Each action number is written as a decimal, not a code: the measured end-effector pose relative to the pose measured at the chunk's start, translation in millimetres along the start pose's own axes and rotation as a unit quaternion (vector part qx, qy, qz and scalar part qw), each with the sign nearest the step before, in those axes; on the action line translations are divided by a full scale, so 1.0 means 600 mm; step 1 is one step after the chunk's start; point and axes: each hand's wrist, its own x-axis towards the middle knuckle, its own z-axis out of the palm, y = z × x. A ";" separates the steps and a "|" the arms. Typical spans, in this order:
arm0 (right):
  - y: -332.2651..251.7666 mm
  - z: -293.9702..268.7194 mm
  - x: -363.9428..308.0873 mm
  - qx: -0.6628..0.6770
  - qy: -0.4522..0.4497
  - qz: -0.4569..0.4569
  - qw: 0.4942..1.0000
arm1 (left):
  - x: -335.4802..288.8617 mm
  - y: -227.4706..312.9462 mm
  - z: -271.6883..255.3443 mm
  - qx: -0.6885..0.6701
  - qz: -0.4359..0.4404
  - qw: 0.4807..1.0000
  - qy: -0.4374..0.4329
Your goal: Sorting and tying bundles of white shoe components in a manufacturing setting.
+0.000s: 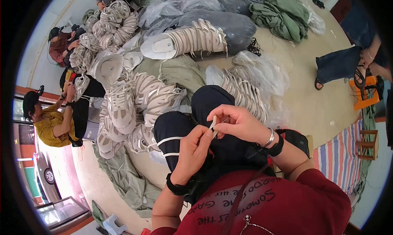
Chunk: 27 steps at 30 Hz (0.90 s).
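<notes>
A pale flat shoelace (213,122) is pinched between my two hands above my lap. My left hand (193,149) grips it between thumb and fingertips. Close beside it, almost touching, my right hand (238,122) has its thumb and index finger closed on the same lace. White lace loops lie across my dark left trouser knee (175,130). Just past my knees are piles of beige and white lace-up shoe uppers (123,104), many nested in rows. How far the lace runs under my fingers is hidden.
A long stack of uppers (196,40) lies ahead, beside grey plastic bags (221,24) and green cloth (280,15). Co-workers sit at the left, one in a yellow shirt (57,126). At right are another person's legs (337,69), an orange stool (364,93) and a striped sheet (337,155).
</notes>
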 end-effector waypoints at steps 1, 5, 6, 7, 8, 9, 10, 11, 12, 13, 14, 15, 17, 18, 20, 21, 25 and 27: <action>0.002 -0.003 -0.001 0.001 0.002 0.001 1.000 | 0.000 -0.001 -0.001 0.010 0.004 1.000 -0.010; 0.004 -0.005 -0.004 -0.001 0.004 -0.004 1.000 | 0.000 0.001 0.006 0.000 -0.007 1.000 -0.022; 0.003 -0.004 -0.005 -0.009 0.014 -0.010 1.000 | 0.000 0.000 0.008 0.001 -0.008 1.000 -0.022; 0.002 -0.004 -0.006 -0.008 0.014 -0.010 1.000 | 0.001 -0.003 0.009 -0.004 0.004 1.000 -0.024; 0.001 -0.006 -0.006 -0.012 0.007 -0.006 1.000 | 0.002 -0.005 0.010 -0.010 0.016 1.000 -0.026; 0.002 -0.006 -0.007 -0.016 -0.001 -0.002 1.000 | 0.001 -0.002 0.009 -0.009 0.015 1.000 -0.026; 0.004 -0.007 -0.007 -0.016 -0.001 -0.002 1.000 | 0.000 0.003 0.009 -0.022 0.004 1.000 -0.015; 0.008 -0.008 -0.006 -0.024 0.005 -0.020 0.999 | 0.000 0.006 0.008 -0.035 -0.007 0.999 -0.005; 0.011 -0.008 -0.006 -0.033 0.010 -0.037 0.999 | 0.001 0.000 0.006 -0.034 -0.008 0.999 -0.005; 0.011 -0.006 -0.006 -0.033 0.009 -0.037 0.999 | 0.002 -0.007 0.002 -0.021 0.003 1.000 0.004; 0.012 -0.004 -0.006 -0.032 0.027 -0.051 0.998 | 0.002 -0.011 0.001 -0.008 0.015 1.000 0.013; 0.012 -0.003 -0.005 -0.032 0.044 -0.064 0.996 | 0.000 -0.013 0.000 -0.008 0.014 1.000 0.014; 0.012 -0.003 -0.006 -0.018 0.041 -0.053 0.998 | 0.000 -0.011 0.001 -0.024 0.013 0.999 0.021; 0.012 -0.004 -0.006 -0.005 0.037 -0.041 0.998 | 0.001 -0.011 0.001 -0.024 0.012 0.999 0.021; 0.019 -0.004 -0.006 -0.002 0.037 -0.032 0.999 | 0.002 -0.012 0.002 -0.043 0.014 0.998 0.033; 0.021 -0.005 -0.007 0.000 0.038 -0.023 0.999 | 0.002 -0.012 0.003 -0.043 0.014 0.998 0.033; 0.020 -0.006 -0.006 0.017 0.023 -0.013 1.000 | 0.000 -0.008 0.000 -0.054 -0.005 0.998 0.032; 0.016 -0.004 -0.005 0.021 0.029 -0.019 0.999 | -0.001 -0.007 -0.001 -0.058 -0.023 0.998 0.027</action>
